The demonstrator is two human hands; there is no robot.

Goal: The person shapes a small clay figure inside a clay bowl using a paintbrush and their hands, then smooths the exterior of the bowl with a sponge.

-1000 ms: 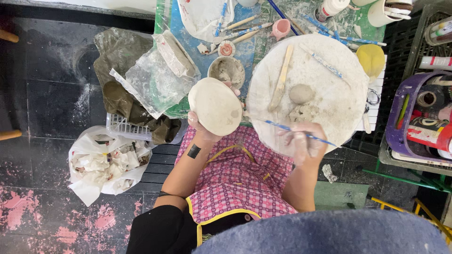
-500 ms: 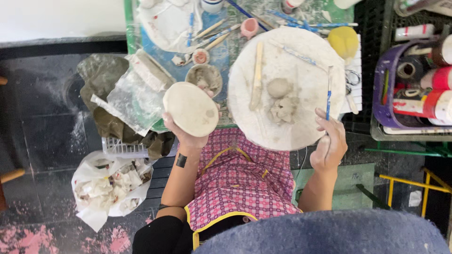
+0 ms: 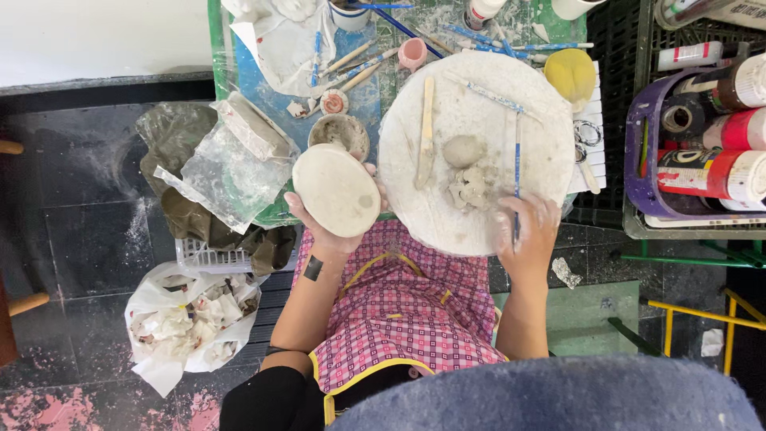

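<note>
Here, an oval slab of pale clay (image 3: 337,190) is held up in the left hand (image 3: 327,231), whose fingers are curled under and around its lower edge, so the slab sits above the near edge of the counter (image 3: 263,104), at about nine o'clock from the round white board (image 3: 479,144). A thin blue-handled tool (image 3: 516,179) is gripped in the closed fingers of the right hand (image 3: 531,235), at roughly five o'clock on the board, its shaft pointing up toward twelve.

On the board, a smooth ball of clay (image 3: 463,150) is seen near the centre, and just below it, toward six o'clock, a rough, broken clump of clay (image 3: 471,187). A flat wooden stick (image 3: 427,132) lies at nine o'clock from the ball. A small clay bowl (image 3: 339,134) rests at eleven o'clock from the slab, and a yellow sponge (image 3: 570,73) at two o'clock on the board's edge.

By the look of it, the slab is already flattened and shaped, while the ball and the clump are not yet worked into anything finished; most of the modelling appears to be left.
</note>
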